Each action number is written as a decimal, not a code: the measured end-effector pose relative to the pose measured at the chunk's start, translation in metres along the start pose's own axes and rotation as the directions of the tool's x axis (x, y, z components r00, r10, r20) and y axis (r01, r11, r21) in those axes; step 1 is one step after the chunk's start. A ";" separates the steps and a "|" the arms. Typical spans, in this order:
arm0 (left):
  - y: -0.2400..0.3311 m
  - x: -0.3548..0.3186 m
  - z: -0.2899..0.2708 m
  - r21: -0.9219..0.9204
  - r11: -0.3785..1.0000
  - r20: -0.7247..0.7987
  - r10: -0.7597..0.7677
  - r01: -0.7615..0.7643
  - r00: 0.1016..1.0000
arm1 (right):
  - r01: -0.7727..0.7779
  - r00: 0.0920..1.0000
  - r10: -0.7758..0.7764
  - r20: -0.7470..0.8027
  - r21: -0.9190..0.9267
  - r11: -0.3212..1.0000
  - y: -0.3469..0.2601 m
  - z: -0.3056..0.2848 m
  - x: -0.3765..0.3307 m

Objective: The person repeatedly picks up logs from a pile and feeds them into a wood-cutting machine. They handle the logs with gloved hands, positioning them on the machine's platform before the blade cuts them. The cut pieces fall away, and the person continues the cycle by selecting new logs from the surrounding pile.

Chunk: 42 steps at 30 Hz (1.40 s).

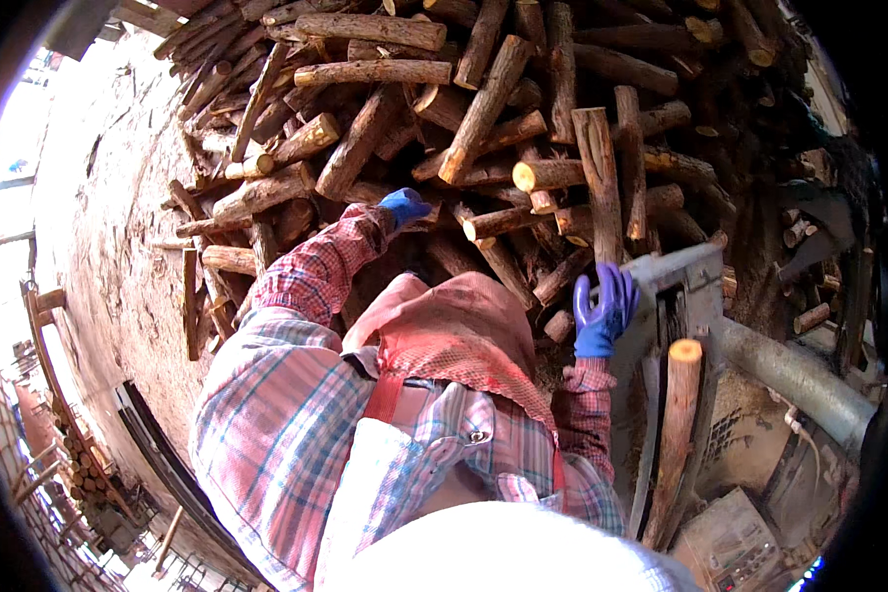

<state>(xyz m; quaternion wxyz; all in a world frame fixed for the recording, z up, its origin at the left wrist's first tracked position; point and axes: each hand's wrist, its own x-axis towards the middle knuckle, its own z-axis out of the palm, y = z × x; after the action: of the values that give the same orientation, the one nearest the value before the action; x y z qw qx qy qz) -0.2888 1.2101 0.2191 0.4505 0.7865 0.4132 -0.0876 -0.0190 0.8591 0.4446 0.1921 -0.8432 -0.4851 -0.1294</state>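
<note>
My left hand point(404, 207), in a blue glove, reaches forward into a big pile of cut logs point(483, 109) and touches the dark gap among them. Whether it grips a log is hidden. My right hand point(602, 314), also in a blue glove, rests with fingers spread against the left edge of a grey metal machine frame point(685, 271). A single pale log point(675, 439) lies lengthwise in the machine's slot just below that hand. Both sleeves are red and blue plaid, and a pink cloth point(454, 316) hangs at my chest.
A thick grey metal pipe point(794, 375) runs right from the frame, with a small control box point(735, 543) below it. Sawdust-covered ground point(108, 227) stretches left. More stacked logs point(84, 469) and a wire fence sit at the far lower left.
</note>
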 end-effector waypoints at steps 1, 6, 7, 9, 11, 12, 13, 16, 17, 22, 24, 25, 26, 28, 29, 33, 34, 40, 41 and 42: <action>-0.014 0.022 -0.015 0.256 0.863 0.073 0.431 -0.435 0.899 | 0.006 1.000 -0.005 0.009 -0.044 0.999 -0.010 0.000 0.004; 0.062 0.180 -0.070 0.045 0.988 0.056 -0.151 0.149 0.987 | -0.083 0.993 0.098 0.072 -0.192 0.978 -0.014 -0.008 0.012; 0.071 0.230 -0.066 0.043 0.997 -0.035 -0.055 0.057 0.998 | -0.096 0.992 0.117 0.055 -0.282 0.955 -0.016 -0.004 0.000; 0.055 0.316 -0.089 0.061 0.996 -0.322 0.087 -0.071 0.943 | -0.092 0.988 0.129 0.090 -0.332 0.939 -0.014 0.010 -0.001; 0.025 0.396 -0.125 0.126 0.986 -0.560 0.164 -0.112 0.812 | -0.076 0.980 0.130 0.151 -0.321 0.944 -0.005 0.015 0.009; 0.079 0.412 -0.110 0.094 0.992 -0.551 0.122 -0.084 0.826 | -0.121 0.965 0.196 0.176 -0.368 0.922 -0.008 0.017 -0.001; 0.138 0.408 -0.116 0.061 0.997 -0.565 0.071 -0.045 0.822 | -0.145 0.954 0.235 0.185 -0.400 0.905 -0.013 0.016 -0.006; 0.165 0.450 -0.107 0.058 0.996 -0.647 -0.013 0.066 0.762 | -0.166 0.927 0.291 0.237 -0.436 0.885 -0.007 0.015 -0.012; 0.143 0.478 -0.102 0.144 0.986 -0.708 0.047 0.079 0.704 | -0.151 0.925 0.283 0.255 -0.439 0.886 -0.006 0.014 -0.006; 0.063 0.555 -0.136 0.689 0.704 -0.369 0.546 -0.173 0.752 | -0.134 0.905 0.297 0.303 -0.460 0.878 0.005 0.015 -0.006; 0.088 0.540 -0.119 0.543 0.778 -0.271 0.518 -0.315 0.811 | -0.202 0.876 0.384 0.292 -0.501 0.842 -0.010 0.012 -0.013; 0.096 0.518 -0.119 0.376 0.852 -0.254 0.473 -0.364 0.843 | -0.214 0.880 0.386 0.276 -0.495 0.842 -0.012 0.013 -0.014; 0.102 0.483 -0.123 0.142 0.910 -0.244 0.415 -0.391 0.877 | -0.217 0.890 0.375 0.258 -0.483 0.848 -0.007 0.015 -0.014; 0.103 0.413 -0.134 -0.355 0.871 -0.135 0.312 -0.340 0.940 | -0.189 0.937 0.295 0.187 -0.437 0.879 -0.002 0.016 -0.012; 0.104 0.378 -0.138 -0.548 0.795 -0.056 0.275 -0.260 0.960 | -0.200 0.936 0.300 0.182 -0.427 0.882 -0.002 0.017 -0.009; 0.161 0.230 -0.129 -0.691 0.701 0.313 0.066 0.179 0.947 | -0.275 0.925 0.355 0.137 -0.403 0.873 -0.015 0.007 0.000; 0.153 0.215 -0.120 -0.682 0.714 0.303 0.076 0.160 0.950 | -0.283 0.924 0.358 0.133 -0.389 0.877 -0.015 0.005 0.003; 0.255 0.093 -0.077 -0.557 0.825 0.504 0.422 -0.090 0.753 | -0.265 0.960 0.275 0.051 -0.154 0.952 -0.009 -0.014 -0.002; 0.279 0.076 -0.069 -0.510 0.852 0.529 0.415 -0.113 0.740 | -0.268 0.959 0.275 0.070 -0.098 0.958 -0.010 -0.018 -0.003; 0.310 0.057 -0.064 -0.521 0.847 0.571 0.440 -0.109 0.693 | -0.211 0.977 0.212 0.021 -0.052 0.976 -0.004 -0.017 -0.009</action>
<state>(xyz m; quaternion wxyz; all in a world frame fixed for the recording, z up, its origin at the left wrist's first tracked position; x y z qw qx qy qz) -0.0415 1.2141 0.4240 0.7446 0.6291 0.1047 -0.1970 -0.0281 0.8462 0.4568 0.1775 -0.8962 -0.3917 -0.1093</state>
